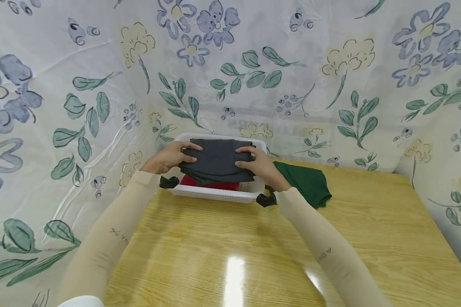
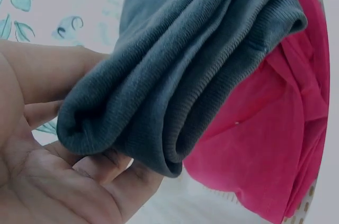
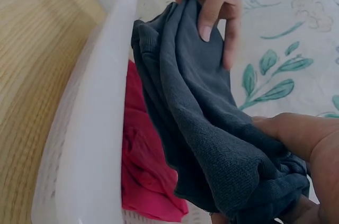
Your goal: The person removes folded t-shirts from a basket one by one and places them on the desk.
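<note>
A folded dark grey garment (image 1: 219, 157), several layers thick, is held by its two ends over a white plastic basket (image 1: 211, 195). My left hand (image 1: 174, 155) grips the left end, thumb and a finger on top and other fingers underneath, as the left wrist view shows. At the right end, my right hand (image 1: 259, 164) pinches the layers the same way. Below the grey bundle lies a folded red cloth (image 3: 145, 166) inside the basket, partly covered by it in the head view.
A dark green folded cloth (image 1: 307, 183) lies on the wooden table (image 1: 234, 238) right of the basket. Black handles (image 1: 266, 199) stick out at the basket's front corners. Floral-patterned sheeting (image 1: 230, 76) hangs behind and at both sides.
</note>
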The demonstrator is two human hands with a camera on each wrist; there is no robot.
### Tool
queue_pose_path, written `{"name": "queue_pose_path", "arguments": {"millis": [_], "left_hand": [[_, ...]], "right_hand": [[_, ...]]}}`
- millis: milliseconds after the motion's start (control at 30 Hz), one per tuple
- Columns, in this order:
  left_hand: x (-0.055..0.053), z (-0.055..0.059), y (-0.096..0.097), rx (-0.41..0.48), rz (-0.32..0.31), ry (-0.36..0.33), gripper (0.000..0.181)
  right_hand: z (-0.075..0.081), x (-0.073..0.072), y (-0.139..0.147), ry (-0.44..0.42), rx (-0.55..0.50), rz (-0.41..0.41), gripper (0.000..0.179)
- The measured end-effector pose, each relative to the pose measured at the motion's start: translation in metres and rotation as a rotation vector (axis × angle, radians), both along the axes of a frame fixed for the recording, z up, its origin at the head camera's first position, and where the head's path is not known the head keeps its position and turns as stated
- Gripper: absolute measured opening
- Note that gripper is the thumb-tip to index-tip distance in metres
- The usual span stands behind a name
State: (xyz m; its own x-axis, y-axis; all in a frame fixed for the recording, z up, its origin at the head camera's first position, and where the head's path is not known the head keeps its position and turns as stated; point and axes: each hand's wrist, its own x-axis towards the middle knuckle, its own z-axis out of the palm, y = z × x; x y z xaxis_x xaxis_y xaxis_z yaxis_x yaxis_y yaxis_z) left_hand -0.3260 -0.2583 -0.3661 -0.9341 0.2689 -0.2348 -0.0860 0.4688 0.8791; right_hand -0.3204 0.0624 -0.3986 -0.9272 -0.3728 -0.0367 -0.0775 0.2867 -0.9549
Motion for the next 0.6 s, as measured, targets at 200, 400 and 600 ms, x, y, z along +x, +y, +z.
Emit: {"name": "queue_pose_path", "arguments": {"millis": [200, 400, 600], "left_hand": [[0.004, 0.006, 0.007, 0.052, -0.027, 0.018, 0.047], [0.005, 0.011, 0.016, 0.080, -0.054, 0.027, 0.047], [0.008, 0.014, 0.024, 0.103, -0.075, 0.049, 0.046]], "right_hand": [[0.007, 0.001, 0.013, -0.018, 0.003, 0.011, 0.042], [0.013, 0.002, 0.026, -0.016, -0.001, 0.010, 0.042], [0.014, 0.003, 0.037, -0.004, -0.021, 0.020, 0.042]]}}
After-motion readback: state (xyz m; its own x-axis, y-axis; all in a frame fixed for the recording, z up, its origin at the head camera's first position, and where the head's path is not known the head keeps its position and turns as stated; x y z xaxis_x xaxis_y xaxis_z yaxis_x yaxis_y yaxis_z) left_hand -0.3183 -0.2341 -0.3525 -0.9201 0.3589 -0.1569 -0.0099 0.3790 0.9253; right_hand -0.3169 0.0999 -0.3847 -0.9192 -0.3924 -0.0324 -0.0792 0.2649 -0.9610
